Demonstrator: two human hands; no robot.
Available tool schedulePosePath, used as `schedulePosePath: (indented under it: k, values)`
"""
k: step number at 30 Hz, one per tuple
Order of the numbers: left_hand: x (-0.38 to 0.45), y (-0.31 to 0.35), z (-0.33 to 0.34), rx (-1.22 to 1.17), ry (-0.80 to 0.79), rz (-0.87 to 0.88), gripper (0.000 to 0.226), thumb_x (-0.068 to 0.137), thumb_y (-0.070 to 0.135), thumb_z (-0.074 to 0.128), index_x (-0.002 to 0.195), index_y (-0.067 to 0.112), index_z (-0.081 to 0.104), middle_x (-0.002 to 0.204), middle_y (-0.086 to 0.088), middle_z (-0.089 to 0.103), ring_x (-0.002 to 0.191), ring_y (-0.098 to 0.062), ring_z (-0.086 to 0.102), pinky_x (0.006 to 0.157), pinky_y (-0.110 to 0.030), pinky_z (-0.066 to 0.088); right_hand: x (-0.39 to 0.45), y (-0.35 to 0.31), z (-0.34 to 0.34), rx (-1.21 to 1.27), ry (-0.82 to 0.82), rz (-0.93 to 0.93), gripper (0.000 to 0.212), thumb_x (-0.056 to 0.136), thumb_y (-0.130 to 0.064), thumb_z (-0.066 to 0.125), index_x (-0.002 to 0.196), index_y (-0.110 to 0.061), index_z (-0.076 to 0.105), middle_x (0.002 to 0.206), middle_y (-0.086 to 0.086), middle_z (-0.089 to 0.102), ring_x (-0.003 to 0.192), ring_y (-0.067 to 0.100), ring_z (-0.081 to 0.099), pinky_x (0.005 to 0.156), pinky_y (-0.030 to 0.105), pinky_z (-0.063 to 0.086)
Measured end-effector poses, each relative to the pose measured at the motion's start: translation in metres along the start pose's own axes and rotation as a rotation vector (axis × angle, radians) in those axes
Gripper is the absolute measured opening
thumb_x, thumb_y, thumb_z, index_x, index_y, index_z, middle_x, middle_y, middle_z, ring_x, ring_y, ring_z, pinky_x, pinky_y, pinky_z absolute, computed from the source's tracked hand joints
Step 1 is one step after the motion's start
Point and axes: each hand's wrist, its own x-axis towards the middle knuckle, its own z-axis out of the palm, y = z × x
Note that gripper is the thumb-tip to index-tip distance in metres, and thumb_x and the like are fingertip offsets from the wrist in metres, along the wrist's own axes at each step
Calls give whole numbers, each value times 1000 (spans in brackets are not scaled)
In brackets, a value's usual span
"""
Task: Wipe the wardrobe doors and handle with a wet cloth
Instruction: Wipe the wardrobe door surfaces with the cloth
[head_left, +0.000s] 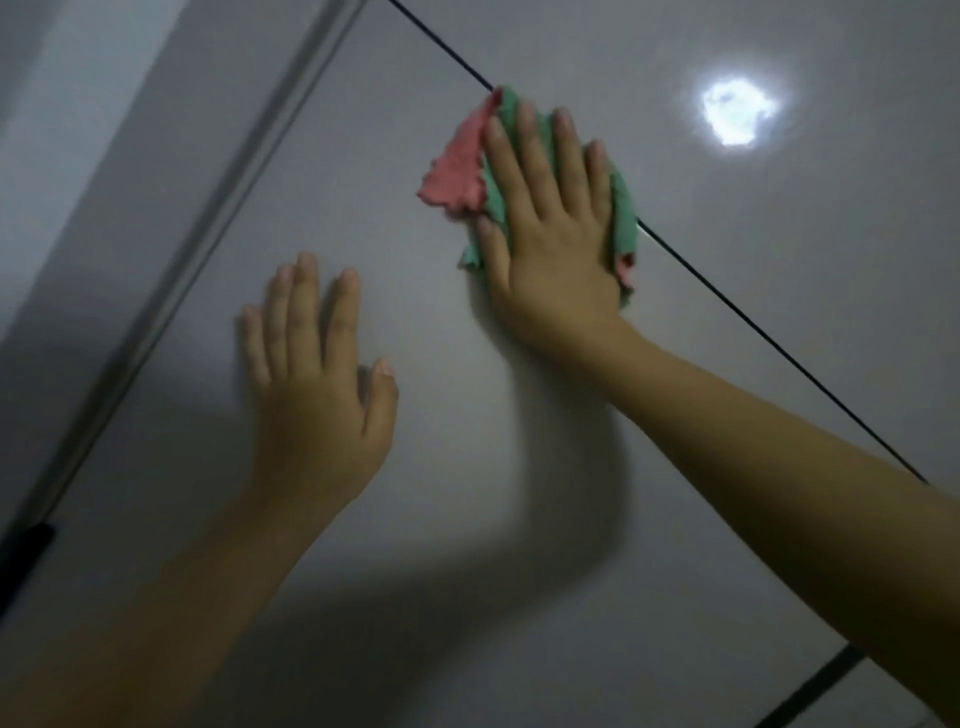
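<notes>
Right hand (550, 244) flat, fingers straight, pressing cloth (457, 166) on door (519, 467) at seam (779, 353). Left hand (317, 374) flat, released, bracing door. Risk: loose pink corner flaps, cloth slips out from under palm.

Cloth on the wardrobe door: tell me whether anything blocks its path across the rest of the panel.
Only the left hand, resting flat on the door below and left of the cloth, lies in the way. The right hand presses the cloth over the dark seam; nothing else visible obstructs.
</notes>
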Motion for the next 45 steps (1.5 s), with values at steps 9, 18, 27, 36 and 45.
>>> schedulePosePath:
  k: [9, 18, 27, 36, 45]
  values:
    - [-10, -31, 3, 119, -54, -63, 67, 88, 34, 36, 149, 8, 26, 155, -23, 18, 144, -38, 13, 113, -63, 9, -64, 35, -13, -34, -172, -414, 54, 97, -36, 36, 147, -15, 32, 154, 7, 27, 144, 29, 20, 119, 40, 6]
    - [-12, -53, 1, 95, 112, -245, 67, 89, 32, 37, 148, 2, 26, 153, -27, 19, 142, -41, 17, 113, -57, 9, 16, -97, 36, 109, -35, -274, 57, 98, -36, 29, 149, -10, 29, 156, 11, 25, 145, 34, 16, 118, 46, 1]
    - [-37, -52, -13, 20, -63, -288, 68, 89, 36, 30, 149, 4, 23, 156, -22, 17, 143, -37, 17, 115, -58, 13, -53, -42, 17, 92, -132, -569, 54, 96, -34, 41, 145, -12, 40, 152, 9, 34, 142, 30, 26, 118, 43, 14]
    - [-60, -53, -2, -29, -68, -353, 69, 89, 34, 32, 148, 0, 23, 154, -26, 17, 142, -40, 19, 114, -55, 19, -74, -72, 35, 129, -119, -533, 54, 97, -32, 37, 145, -9, 38, 152, 12, 33, 142, 36, 24, 118, 45, 7]
    - [-77, -51, -20, -52, -169, -361, 72, 88, 41, 27, 151, 7, 16, 158, -18, 8, 145, -33, 9, 118, -48, 11, -104, -35, 14, 109, -175, -571, 53, 97, -34, 35, 145, -13, 38, 152, 8, 33, 142, 30, 24, 118, 41, 9]
